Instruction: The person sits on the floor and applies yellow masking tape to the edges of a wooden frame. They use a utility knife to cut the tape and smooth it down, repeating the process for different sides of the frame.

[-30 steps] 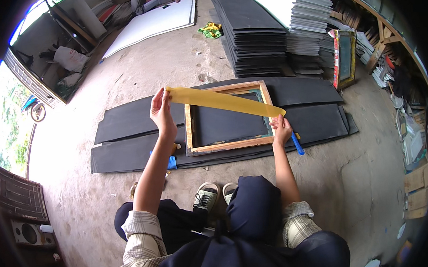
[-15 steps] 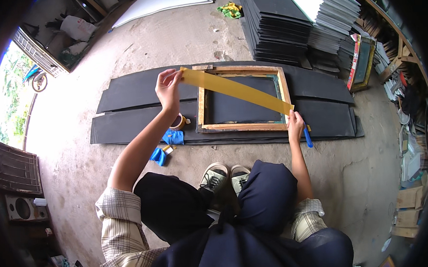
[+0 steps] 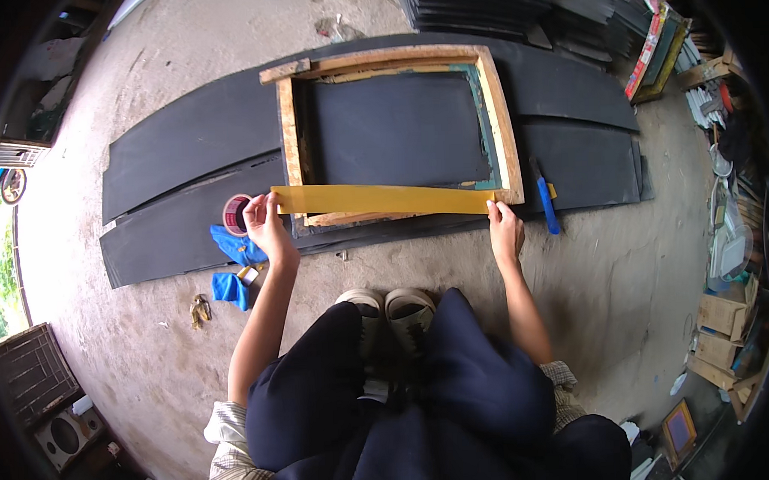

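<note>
A strip of yellow-brown tape point(image 3: 383, 199) is stretched between my two hands, nearly level. My left hand point(image 3: 270, 232) pinches its left end, and my right hand point(image 3: 505, 233) pinches the right end. The strip passes in front of the near rail of a wooden frame point(image 3: 501, 115) and covers most of that rail; whether it touches the wood I cannot tell. Dark sheet shows inside the frame, with green patches along its right inner edge. A roll of tape point(image 3: 235, 216) stands just left of my left hand. Right of my right hand lies a blue-handled cutter point(image 3: 547, 204).
Black sheets point(image 3: 184, 176) lie under the frame on the concrete floor. Blue cloths point(image 3: 230, 290) rest at their near left edge. Stacked dark sheets point(image 3: 477, 8) stand at the far right, near another framed panel point(image 3: 659, 52). A loudspeaker point(image 3: 67, 438) is at lower left.
Both hands have come nearer to me, and the left has dropped most. The tape has gone from a steep slant across the frame to almost level along its near rail.
</note>
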The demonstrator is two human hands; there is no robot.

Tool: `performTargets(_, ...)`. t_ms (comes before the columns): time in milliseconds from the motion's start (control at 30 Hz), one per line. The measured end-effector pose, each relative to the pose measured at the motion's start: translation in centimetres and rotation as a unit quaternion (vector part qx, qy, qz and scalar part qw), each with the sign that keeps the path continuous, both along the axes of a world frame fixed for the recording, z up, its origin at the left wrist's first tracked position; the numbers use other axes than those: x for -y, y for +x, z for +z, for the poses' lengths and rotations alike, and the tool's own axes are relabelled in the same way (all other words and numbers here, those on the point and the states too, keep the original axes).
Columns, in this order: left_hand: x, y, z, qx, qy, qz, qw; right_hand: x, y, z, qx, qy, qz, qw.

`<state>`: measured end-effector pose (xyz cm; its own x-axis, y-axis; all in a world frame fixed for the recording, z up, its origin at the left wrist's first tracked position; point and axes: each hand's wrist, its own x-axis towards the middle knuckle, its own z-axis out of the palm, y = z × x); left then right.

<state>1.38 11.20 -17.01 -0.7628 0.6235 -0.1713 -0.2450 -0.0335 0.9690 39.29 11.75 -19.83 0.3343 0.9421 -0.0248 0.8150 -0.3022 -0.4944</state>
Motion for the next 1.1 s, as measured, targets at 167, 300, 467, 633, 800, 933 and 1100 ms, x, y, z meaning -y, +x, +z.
performTargets(167,0.4,-0.5,-0.6,-0.025,-0.010,-0.022,0.999,-0.4,-0.3,-0.3,0.069,-0.046,-0.007,0.997)
performTargets(300,0.5,-0.6,-0.4,-0.014,-0.039,-0.008,0.999,-0.4,0.2,0.0,0.052,-0.046,-0.029,0.997)
performTargets(467,0.8,0.2,1.4,-0.015,-0.027,-0.006,1.000,0.2,-0.3,-1.8,-0.392,0.023,-0.159,0.906)
performTargets(633,1.0,0.6,3.5,-0.037,0.003,-0.032,0.999,-0.9,0.3,-2.3,-0.487,0.043,-0.189,0.852)
performTargets(800,1.0,-1.1,4.0,-0.085,0.055,-0.047,0.994,-1.4,0.0,-1.1,-0.477,0.009,-0.182,0.860)
performTargets(933,1.3,-2.0,4.4,-0.110,0.067,-0.053,0.990,-0.3,0.2,-0.8,-0.531,-0.012,-0.122,0.838)
performTargets(1100,2.1,-3.3,3.9,-0.122,0.112,-0.064,0.984,0.4,-0.4,-1.2,-0.597,-0.064,-0.120,0.791)
